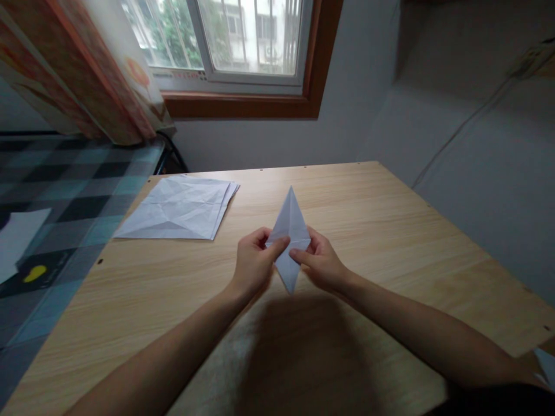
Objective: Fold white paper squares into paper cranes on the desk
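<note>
A white folded paper (289,222), shaped like a long diamond with creases down and across its middle, is held between both hands over the table. My left hand (255,257) grips its left corner, thumb lying on the front face and fingers curled behind. On the opposite corner, my right hand (323,260) is closed in the same way, its thumb pressed just below the cross crease. One point of the diamond aims away toward the window, the other toward me. The fingers behind the paper are partly hidden.
A stack of creased white sheets (182,208) lies at the table's far left. The wooden table (390,242) meets a bed with a checked cover (82,202) on the left. Beyond are a window (251,40) and a curtain (99,69); a cable (459,127) runs along the right wall.
</note>
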